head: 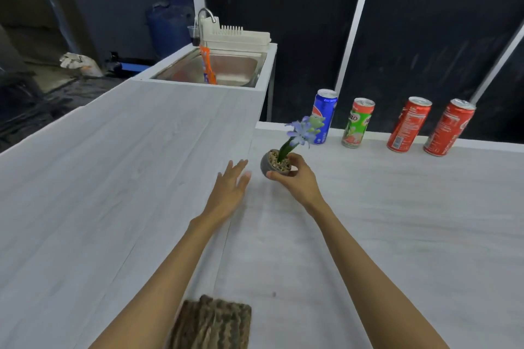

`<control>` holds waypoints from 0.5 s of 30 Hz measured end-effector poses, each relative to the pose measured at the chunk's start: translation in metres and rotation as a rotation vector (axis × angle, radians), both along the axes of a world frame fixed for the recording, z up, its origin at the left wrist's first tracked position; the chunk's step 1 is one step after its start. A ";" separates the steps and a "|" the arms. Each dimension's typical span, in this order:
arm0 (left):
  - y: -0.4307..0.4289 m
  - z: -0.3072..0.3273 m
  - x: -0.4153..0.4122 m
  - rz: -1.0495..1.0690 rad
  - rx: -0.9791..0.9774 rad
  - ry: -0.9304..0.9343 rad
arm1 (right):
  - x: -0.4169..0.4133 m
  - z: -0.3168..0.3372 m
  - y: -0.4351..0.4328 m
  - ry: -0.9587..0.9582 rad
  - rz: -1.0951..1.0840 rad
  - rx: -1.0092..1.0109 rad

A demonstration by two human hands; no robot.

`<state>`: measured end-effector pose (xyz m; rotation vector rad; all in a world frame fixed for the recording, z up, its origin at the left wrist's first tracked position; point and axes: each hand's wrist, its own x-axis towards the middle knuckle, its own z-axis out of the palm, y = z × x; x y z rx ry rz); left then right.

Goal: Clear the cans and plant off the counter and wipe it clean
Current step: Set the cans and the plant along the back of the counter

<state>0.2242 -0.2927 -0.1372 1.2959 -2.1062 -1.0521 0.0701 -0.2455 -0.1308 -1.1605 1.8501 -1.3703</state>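
Grey and small, the pot of the plant (276, 166) sits in the right hand (295, 180), whose fingers (292, 160) are curled around its rim and side in a firm grasp; whether the pot is just lifted or resting on the tabletop (368, 221) cannot be told. Its blue flower leans toward the far right, in front of the blue can (324, 116). The left hand (231, 187) hovers just beside the pot to its left, fingers spread and released, holding nothing. Along the far edge of the tabletop stand four cans in a row: the blue can, then the green can (357, 123), then two red cans (408, 124) (448, 127) further right, all untouched. A brown woven cloth (215, 323) lies at the near edge between the forearms, likely the thing for wiping. To carry this step well, I would keep the pot level so the pebbles on top do not spill, support its underside with the free left hand if the one-handed grip feels thin, and move it leftward onto the paler wood-grain surface (113, 178), or toward the sink (226, 66) beyond, keeping the stem away from the cans. The cans should follow before any wiping begins.
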 end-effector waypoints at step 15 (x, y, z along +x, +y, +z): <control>-0.123 -0.049 -0.043 -0.197 -0.400 -0.361 | -0.078 -0.027 -0.158 0.168 -0.233 0.055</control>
